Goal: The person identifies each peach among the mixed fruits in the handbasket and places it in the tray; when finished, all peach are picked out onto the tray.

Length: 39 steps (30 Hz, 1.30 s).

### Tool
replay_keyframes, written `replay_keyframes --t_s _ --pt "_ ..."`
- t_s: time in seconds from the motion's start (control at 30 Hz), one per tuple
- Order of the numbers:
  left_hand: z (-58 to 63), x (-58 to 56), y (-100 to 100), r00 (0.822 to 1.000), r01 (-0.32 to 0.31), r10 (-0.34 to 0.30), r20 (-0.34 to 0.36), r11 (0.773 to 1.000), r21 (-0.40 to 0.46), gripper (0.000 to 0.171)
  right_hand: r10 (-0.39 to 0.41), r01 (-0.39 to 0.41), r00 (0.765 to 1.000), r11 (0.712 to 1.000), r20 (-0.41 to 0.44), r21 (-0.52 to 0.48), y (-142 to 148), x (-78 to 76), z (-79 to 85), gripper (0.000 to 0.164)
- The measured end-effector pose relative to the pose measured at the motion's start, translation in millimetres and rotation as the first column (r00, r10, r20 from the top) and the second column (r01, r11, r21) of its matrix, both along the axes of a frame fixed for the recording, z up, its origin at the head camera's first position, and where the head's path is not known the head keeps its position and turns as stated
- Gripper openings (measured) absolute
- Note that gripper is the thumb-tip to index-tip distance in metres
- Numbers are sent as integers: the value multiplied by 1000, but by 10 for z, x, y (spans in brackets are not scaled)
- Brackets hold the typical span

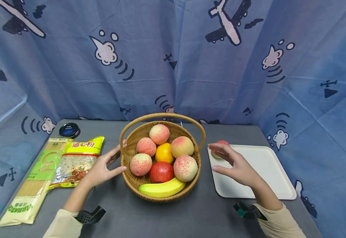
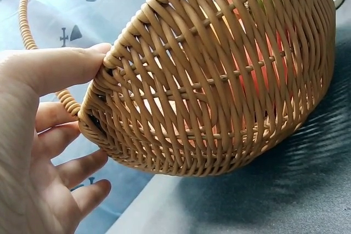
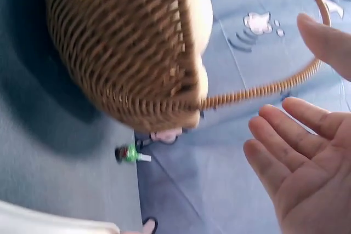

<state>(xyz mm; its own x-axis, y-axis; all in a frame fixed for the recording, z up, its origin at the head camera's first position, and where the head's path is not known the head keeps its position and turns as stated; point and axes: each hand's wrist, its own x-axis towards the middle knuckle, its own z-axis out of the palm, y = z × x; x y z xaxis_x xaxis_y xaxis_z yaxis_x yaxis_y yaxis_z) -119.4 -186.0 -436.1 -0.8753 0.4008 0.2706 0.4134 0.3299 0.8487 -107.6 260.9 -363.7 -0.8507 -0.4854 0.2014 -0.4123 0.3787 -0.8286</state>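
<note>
A wicker basket (image 1: 128, 180) with an arched handle holds several peaches (image 1: 159, 134), an orange (image 1: 164, 153), a red apple (image 1: 161, 172) and a banana (image 1: 162, 188). At the basket's left side is my left hand (image 1: 102, 168), thumb and fingers spread; in the left wrist view the thumb tip rests at the woven rim (image 2: 118, 53). My right hand (image 1: 239, 167) hovers over the tray's left edge, apart from the basket, with its fingers loosely extended and nothing in them. Partly hidden behind it, another peach (image 1: 223, 142) lies on the white tray (image 1: 268, 172).
Left of the basket lie a yellow pasta bag (image 1: 79, 162) and a long green noodle packet (image 1: 39, 175), with a dark round tin (image 1: 69, 130) behind them. A small green bottle (image 3: 127, 153) stands beyond the basket. A blue patterned curtain (image 1: 149, 59) closes off the back.
</note>
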Motion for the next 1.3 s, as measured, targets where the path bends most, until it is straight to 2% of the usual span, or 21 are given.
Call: replay_keyframes --t_s 0.23,0.6,0.77,0.9,1.1,1.3 --pt "-10 7 -5 1000 -2 1 8 1000 10 73 120 -124 990 991 68 49 -265 -11 9 60" --pt "-17 7 -3 1000 -13 13 14 1000 -7 74 188 -203 976 968 110 146 -557 -138 -12 65" --pt "-16 9 -1 1000 -8 8 11 1000 -1 74 233 -242 970 932 66 268 -624 -225 34 66" --pt "-20 6 -1 1000 1 -1 14 1000 10 74 253 -259 965 897 65 358 -669 -277 83 66" --pt "-16 4 4 1000 -3 3 14 1000 8 74 260 -286 958 864 118 415 -702 -327 132 68" --pt "-10 6 5 1000 -12 12 10 1000 -6 73 295 -315 949 837 115 447 -728 -339 110 70"
